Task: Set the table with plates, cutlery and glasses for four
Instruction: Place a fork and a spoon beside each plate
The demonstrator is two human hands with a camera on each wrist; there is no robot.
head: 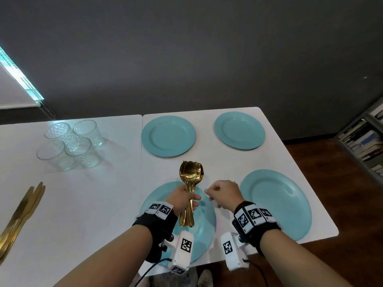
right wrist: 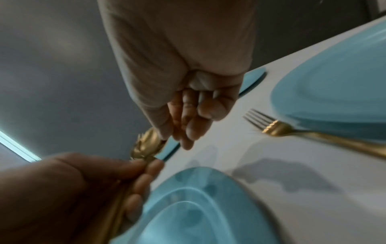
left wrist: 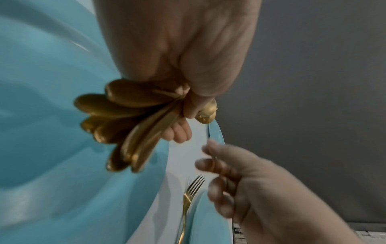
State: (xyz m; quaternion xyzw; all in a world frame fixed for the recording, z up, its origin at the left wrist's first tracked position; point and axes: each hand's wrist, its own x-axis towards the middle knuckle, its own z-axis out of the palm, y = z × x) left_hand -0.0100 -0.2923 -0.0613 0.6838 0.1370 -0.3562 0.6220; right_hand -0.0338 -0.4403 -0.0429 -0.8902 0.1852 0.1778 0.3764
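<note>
Head view, our left hand (head: 183, 200) gripping a bundle of gold cutlery (head: 189, 183) above the near teal plate (head: 204, 235), our right hand (head: 224, 195) at three o'clock, fingers loosely curled, holding nothing, gold fork (right wrist: 277, 130) on the white table (head: 93, 204), glasses (head: 70, 143) at ten o'clock.

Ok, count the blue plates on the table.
4: far left plate, far right plate, near right plate, and near left plate partly hidden under the left hand.

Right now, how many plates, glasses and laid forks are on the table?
Plates: 4
Glasses: 4
Laid forks: 1
Total: 9
</note>
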